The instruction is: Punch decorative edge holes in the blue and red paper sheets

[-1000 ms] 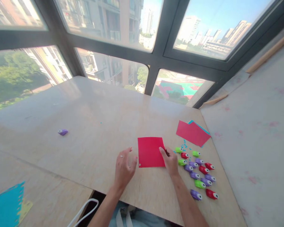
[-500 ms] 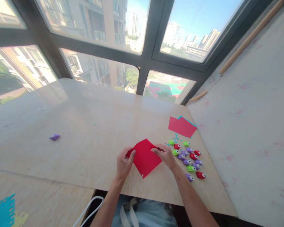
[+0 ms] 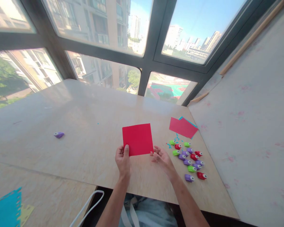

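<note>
A sheet of red paper [image 3: 137, 138] is held up above the table with its edges roughly level. My left hand [image 3: 123, 159] grips its lower left corner, thumb on the front and fingers behind. A small pale hole shows at the lower right corner. Beside that corner is my right hand [image 3: 162, 160], its fingers apart and slightly curled; whether a fingertip touches the paper is hard to see. To the right lie several small plastic craft punches in purple, red and green, among them a red punch [image 3: 202, 176] and a green punch [image 3: 192, 169].
Red paper sheets [image 3: 183, 126] lie over blue ones at the back right, with blue paper bits [image 3: 177, 137] in front. A lone purple punch [image 3: 59, 135] sits far left. Punched blue paper [image 3: 6, 208] and a white cable [image 3: 91, 201] are at the lower left.
The red paper has turned from a diamond position to nearly square-on and risen. My right hand has let go of its right corner; my left hand now holds the lower left corner.
</note>
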The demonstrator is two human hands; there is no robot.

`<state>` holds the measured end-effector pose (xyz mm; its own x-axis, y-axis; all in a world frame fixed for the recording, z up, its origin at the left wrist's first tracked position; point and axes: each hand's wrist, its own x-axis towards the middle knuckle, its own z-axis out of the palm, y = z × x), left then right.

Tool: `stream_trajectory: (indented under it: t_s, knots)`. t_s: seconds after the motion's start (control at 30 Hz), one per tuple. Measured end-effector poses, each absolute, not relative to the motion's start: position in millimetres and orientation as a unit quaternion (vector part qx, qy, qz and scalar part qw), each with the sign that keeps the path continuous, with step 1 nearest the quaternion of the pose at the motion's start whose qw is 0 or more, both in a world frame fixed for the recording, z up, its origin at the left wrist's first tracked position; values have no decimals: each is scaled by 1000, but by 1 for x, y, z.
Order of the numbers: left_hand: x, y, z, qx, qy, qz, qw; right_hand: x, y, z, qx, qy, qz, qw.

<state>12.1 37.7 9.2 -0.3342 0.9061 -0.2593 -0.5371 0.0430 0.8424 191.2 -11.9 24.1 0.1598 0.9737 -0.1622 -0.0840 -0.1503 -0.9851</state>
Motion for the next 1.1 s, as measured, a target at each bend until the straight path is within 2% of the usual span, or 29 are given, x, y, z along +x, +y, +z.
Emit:
stream_trajectory:
  t_s: [0.13,0.27,0.37,0.57,0.73,0.83,0.97,1.1]
  knots:
    - [33,28,8,171,476,673,540,158,-15,24,-491,-398,565,531]
    - [42,16,9,202,463,650,568,146,-5,20,-568,-339,474,581]
    - [35,13,15,236,430,620,613,156,0,23,-598,-356,417,584]
    - [0,20,22,255,389,567,680,192,-2,43,-579,-466,475,471]
    - [-24,23,22,342,413,445,717,210,-1,45,-582,-525,487,385]
    - [-28,23,20,409,455,397,684,209,1,44,-567,-546,495,370]
    - [-27,24,17,473,507,399,600,202,0,45,-533,-562,502,384]
    - [-25,23,17,521,533,396,536,211,-9,47,-577,-570,415,413]
